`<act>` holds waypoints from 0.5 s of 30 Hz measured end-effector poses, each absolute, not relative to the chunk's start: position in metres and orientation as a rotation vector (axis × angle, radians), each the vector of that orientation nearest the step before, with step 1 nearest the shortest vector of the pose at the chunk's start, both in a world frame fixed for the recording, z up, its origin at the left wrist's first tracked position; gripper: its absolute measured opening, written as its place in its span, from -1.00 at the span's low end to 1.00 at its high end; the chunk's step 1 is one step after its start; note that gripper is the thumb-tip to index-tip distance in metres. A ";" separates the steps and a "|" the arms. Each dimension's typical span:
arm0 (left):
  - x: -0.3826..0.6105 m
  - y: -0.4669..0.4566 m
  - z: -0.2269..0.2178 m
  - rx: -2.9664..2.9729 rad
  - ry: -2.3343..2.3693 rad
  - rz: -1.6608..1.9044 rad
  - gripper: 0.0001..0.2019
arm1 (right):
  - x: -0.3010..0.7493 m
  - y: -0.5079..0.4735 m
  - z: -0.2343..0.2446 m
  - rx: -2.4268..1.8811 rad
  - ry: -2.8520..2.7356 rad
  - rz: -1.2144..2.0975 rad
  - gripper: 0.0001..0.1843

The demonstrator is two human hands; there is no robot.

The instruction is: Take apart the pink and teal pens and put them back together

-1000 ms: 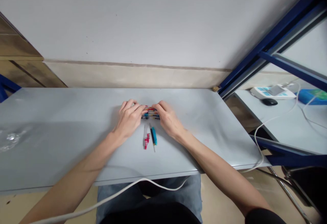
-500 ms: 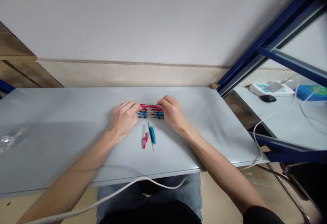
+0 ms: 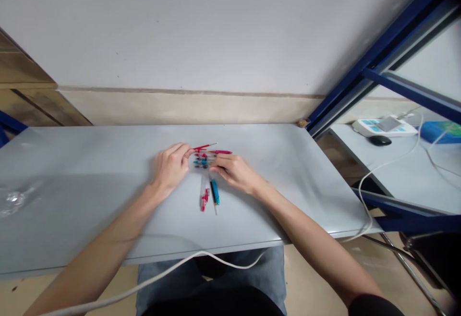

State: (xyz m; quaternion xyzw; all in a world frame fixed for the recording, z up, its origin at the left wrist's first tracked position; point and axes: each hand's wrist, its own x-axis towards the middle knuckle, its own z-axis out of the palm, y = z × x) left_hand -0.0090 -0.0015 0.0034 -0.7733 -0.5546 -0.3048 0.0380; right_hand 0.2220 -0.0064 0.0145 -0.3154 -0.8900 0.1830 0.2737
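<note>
My left hand (image 3: pixel 172 166) is closed, pinching a thin red pen refill (image 3: pixel 206 146) whose tip points right and slightly up. Below that lies a row of pens, among them a red pen (image 3: pixel 220 152) and a blue pen (image 3: pixel 200 162). My right hand (image 3: pixel 236 172) reaches over the right part of this row, its fingers curled together and hiding what is under the fingertips. Nearer me on the table lie a clear and red pen part (image 3: pixel 205 200), a blue pen barrel (image 3: pixel 215 192) and a dark refill (image 3: pixel 212 193).
The grey table (image 3: pixel 108 200) meets the wall at the back. A crumpled clear plastic piece (image 3: pixel 14 200) is at the far left. A white cable (image 3: pixel 173 270) crosses in front of my lap. Beyond the blue frame (image 3: pixel 338 76), a black mouse (image 3: pixel 380 140) sits on another table.
My right hand has let go of the red refill's right end and come down and left over the pens. My left hand still holds the refill, which now tilts up.
</note>
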 end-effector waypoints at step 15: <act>0.001 -0.007 0.015 -3.054 -2.058 -1.599 -0.57 | 0.226 -0.008 0.022 -0.570 -2.526 0.850 -0.82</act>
